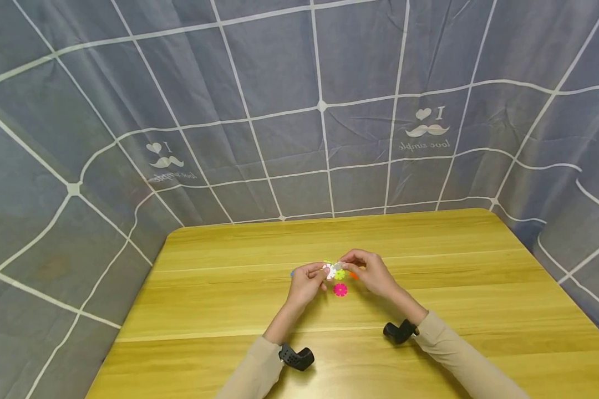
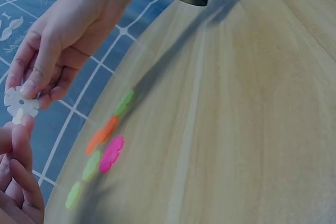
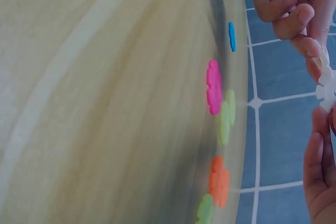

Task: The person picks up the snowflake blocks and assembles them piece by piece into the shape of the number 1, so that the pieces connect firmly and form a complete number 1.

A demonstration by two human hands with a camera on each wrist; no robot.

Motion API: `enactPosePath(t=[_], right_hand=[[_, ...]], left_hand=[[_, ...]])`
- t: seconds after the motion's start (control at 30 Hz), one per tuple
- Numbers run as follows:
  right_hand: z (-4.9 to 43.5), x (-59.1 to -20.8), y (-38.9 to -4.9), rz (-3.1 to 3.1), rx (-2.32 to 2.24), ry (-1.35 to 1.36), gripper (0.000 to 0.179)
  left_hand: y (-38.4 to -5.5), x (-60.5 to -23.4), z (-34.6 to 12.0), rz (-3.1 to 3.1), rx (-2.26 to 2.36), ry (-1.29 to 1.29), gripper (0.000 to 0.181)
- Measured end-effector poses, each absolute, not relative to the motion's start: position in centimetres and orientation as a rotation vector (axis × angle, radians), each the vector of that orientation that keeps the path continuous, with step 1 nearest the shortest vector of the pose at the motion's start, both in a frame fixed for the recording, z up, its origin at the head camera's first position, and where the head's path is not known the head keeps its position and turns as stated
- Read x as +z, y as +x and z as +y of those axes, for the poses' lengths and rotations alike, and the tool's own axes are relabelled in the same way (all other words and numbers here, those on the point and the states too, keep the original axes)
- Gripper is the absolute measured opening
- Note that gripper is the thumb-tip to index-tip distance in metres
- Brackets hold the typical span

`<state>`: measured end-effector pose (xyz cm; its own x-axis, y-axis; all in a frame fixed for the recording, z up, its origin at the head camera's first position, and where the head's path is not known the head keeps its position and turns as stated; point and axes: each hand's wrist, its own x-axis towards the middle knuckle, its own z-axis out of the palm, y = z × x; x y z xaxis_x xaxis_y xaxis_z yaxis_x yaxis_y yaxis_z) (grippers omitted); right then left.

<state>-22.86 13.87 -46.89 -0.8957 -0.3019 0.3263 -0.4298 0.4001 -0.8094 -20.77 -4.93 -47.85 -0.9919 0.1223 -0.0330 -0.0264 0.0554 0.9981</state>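
Note:
My left hand [image 1: 304, 285] pinches a white notched plastic disc [image 1: 329, 272] between thumb and fingers. Opposite it, my right hand [image 1: 373, 274] pinches a second white disc [image 2: 21, 103], which has a small hole in its middle. The two discs meet edge to edge between the fingertips, held up over the table; the fingers hide part of both. Just below the hands in the head view lies a pink disc [image 1: 340, 290], with a yellow-green disc [image 1: 339, 275] behind it.
More notched discs lie on the wooden table [image 1: 204, 310]: an orange pair [image 3: 219, 182], a green one [image 3: 205, 209] and a blue one [image 3: 232, 37] near my left hand. A grey curtain [image 1: 279, 138] with white lines hangs behind the table and along its sides.

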Motion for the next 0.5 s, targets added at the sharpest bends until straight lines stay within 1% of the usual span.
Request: enactPosePath(t=[0.17, 0.37, 0.5], right_hand=[[13.9, -46.7, -22.9, -2.518, 1.525, 0.67, 0.008], [13.8, -46.7, -22.9, -2.523, 1.549, 0.665, 0.007], [13.7, -46.8, -22.9, -2.515, 1.529, 0.671, 0.006]], left_hand=[[-20.6, -48.1, -4.9, 2.198, 2.106, 0.12, 0.032], [-20.5, -48.0, -4.8, 2.153, 2.177, 0.092, 0.03], [-19.6, -46.4, -4.8, 2.133, 2.186, 0.096, 0.027]])
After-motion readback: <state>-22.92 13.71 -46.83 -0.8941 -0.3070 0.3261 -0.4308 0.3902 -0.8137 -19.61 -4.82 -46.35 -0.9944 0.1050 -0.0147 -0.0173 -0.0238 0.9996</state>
